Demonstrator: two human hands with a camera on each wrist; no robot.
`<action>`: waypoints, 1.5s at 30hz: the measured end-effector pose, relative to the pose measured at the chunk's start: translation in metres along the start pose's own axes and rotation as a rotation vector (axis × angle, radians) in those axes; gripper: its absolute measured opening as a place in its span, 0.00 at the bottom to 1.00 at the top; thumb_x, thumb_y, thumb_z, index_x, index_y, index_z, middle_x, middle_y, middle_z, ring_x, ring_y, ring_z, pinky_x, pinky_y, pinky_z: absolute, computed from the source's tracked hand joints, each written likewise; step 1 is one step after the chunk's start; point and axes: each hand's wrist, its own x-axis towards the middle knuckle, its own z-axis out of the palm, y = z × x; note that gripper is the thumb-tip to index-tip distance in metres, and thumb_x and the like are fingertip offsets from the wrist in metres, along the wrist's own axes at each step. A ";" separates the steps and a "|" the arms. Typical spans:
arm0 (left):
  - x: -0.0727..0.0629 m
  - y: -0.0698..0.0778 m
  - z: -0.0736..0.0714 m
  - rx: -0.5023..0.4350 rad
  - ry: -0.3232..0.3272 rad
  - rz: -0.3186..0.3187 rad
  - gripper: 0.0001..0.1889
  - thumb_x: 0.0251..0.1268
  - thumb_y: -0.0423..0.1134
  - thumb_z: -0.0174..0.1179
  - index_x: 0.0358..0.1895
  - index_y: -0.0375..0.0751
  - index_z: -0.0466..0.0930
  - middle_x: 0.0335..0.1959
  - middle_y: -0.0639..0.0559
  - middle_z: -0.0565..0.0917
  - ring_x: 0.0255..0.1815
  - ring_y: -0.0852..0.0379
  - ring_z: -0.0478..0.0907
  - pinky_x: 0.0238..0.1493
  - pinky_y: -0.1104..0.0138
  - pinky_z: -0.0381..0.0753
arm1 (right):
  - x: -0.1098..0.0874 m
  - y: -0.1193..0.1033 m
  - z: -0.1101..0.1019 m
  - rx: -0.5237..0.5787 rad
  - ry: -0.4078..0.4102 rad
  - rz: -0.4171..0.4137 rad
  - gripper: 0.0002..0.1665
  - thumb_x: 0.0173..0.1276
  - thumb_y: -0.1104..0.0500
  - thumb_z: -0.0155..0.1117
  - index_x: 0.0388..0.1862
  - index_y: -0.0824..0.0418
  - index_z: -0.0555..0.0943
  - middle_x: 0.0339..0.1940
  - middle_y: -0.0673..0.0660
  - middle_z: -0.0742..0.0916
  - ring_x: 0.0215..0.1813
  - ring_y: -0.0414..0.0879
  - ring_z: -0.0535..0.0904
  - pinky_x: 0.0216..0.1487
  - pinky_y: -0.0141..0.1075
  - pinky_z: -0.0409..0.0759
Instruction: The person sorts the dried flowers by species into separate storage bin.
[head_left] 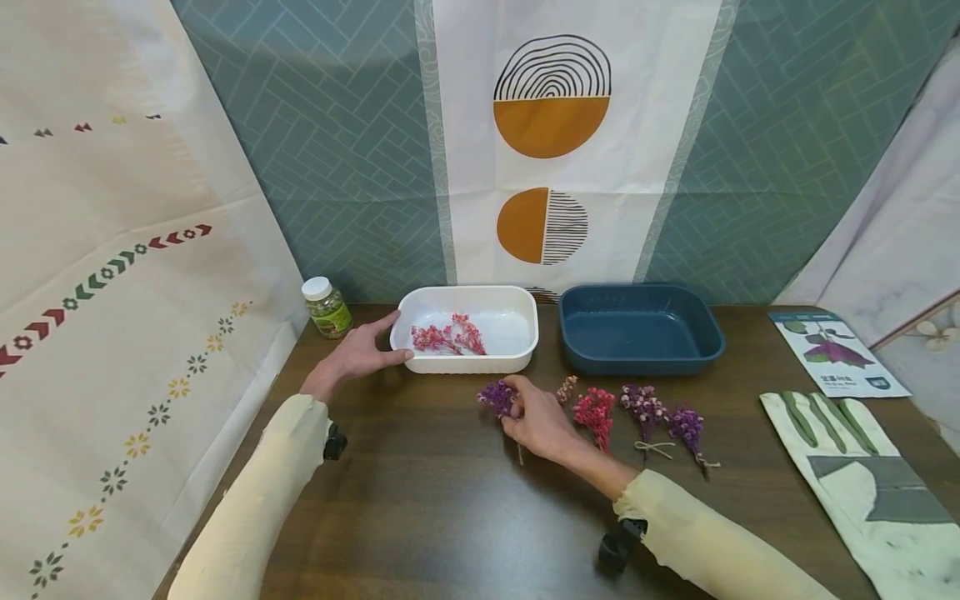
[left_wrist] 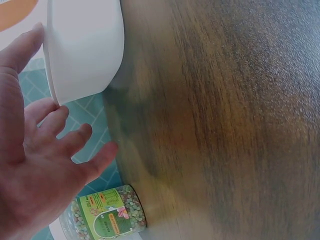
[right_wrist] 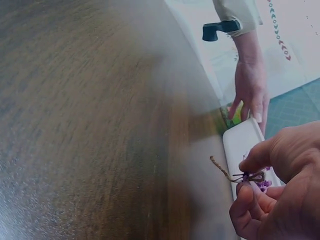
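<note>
While the left hand (head_left: pixel 363 350), fingers spread, touches the left end of the white tray (head_left: pixel 472 364), the right hand (head_left: pixel 542 422) pinches a purple bunch (head_left: pixel 495 397) just near of it; gentle pressure should suit something so brittle-looking.

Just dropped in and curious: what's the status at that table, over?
Left grip touching white tray. Right grip pinching purple flower bunch, outside tray. Nothing visible between bunch and tray.

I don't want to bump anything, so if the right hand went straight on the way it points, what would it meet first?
Probably the white tray, on its near side; the purple flowers in the right hand would touch first. Height is unclear, so they might clear it.
</note>
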 end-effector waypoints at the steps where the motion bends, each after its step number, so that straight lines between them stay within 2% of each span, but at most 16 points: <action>1: 0.000 0.000 0.000 -0.001 0.000 -0.001 0.51 0.62 0.59 0.66 0.81 0.42 0.48 0.77 0.34 0.57 0.76 0.33 0.54 0.67 0.35 0.59 | 0.000 -0.001 -0.001 0.000 -0.002 0.001 0.37 0.57 0.68 0.73 0.67 0.68 0.72 0.26 0.48 0.80 0.28 0.41 0.75 0.35 0.40 0.78; 6: -0.001 0.000 0.000 -0.008 0.001 -0.004 0.51 0.62 0.58 0.66 0.81 0.42 0.49 0.77 0.34 0.57 0.75 0.33 0.55 0.67 0.35 0.59 | 0.001 -0.004 -0.005 0.021 -0.011 0.001 0.37 0.58 0.69 0.73 0.67 0.68 0.72 0.27 0.49 0.81 0.28 0.41 0.76 0.34 0.39 0.78; 14: -0.001 0.000 0.000 -0.018 -0.002 -0.010 0.51 0.62 0.58 0.66 0.81 0.43 0.48 0.77 0.34 0.57 0.76 0.33 0.54 0.67 0.35 0.59 | 0.005 -0.013 -0.018 0.069 -0.008 -0.042 0.36 0.59 0.70 0.72 0.67 0.67 0.72 0.28 0.50 0.81 0.28 0.41 0.77 0.33 0.37 0.78; 21: 0.000 0.000 0.001 -0.018 -0.001 -0.005 0.51 0.62 0.59 0.66 0.81 0.43 0.48 0.77 0.35 0.57 0.76 0.34 0.54 0.67 0.35 0.59 | 0.016 -0.023 -0.034 0.060 -0.001 -0.065 0.34 0.61 0.68 0.71 0.66 0.68 0.72 0.29 0.51 0.82 0.29 0.42 0.77 0.33 0.37 0.77; 28: 0.000 0.000 0.000 -0.012 0.003 -0.004 0.51 0.62 0.58 0.66 0.81 0.43 0.48 0.77 0.35 0.57 0.76 0.34 0.54 0.67 0.35 0.59 | 0.036 -0.029 -0.049 0.044 -0.006 -0.072 0.35 0.63 0.67 0.70 0.68 0.69 0.70 0.29 0.54 0.83 0.29 0.44 0.77 0.32 0.37 0.76; 34: 0.000 0.000 0.000 -0.010 -0.002 -0.007 0.51 0.63 0.59 0.65 0.81 0.43 0.48 0.77 0.34 0.57 0.76 0.33 0.54 0.67 0.35 0.58 | 0.059 -0.032 -0.057 0.042 -0.033 -0.010 0.36 0.65 0.65 0.68 0.70 0.67 0.68 0.33 0.57 0.83 0.30 0.47 0.76 0.29 0.36 0.75; 40: 0.000 0.001 0.000 -0.015 -0.002 -0.016 0.51 0.62 0.60 0.65 0.81 0.44 0.48 0.78 0.35 0.56 0.76 0.34 0.53 0.67 0.35 0.58 | 0.078 -0.036 -0.057 0.007 -0.050 0.035 0.36 0.66 0.64 0.67 0.72 0.66 0.67 0.34 0.58 0.83 0.30 0.48 0.78 0.30 0.36 0.76; 45: 0.000 0.000 0.001 -0.022 -0.004 -0.028 0.51 0.62 0.60 0.65 0.81 0.45 0.48 0.78 0.35 0.56 0.76 0.34 0.53 0.67 0.35 0.59 | 0.093 -0.035 -0.054 -0.034 -0.049 0.045 0.36 0.67 0.63 0.67 0.72 0.66 0.67 0.35 0.57 0.84 0.33 0.48 0.78 0.34 0.38 0.77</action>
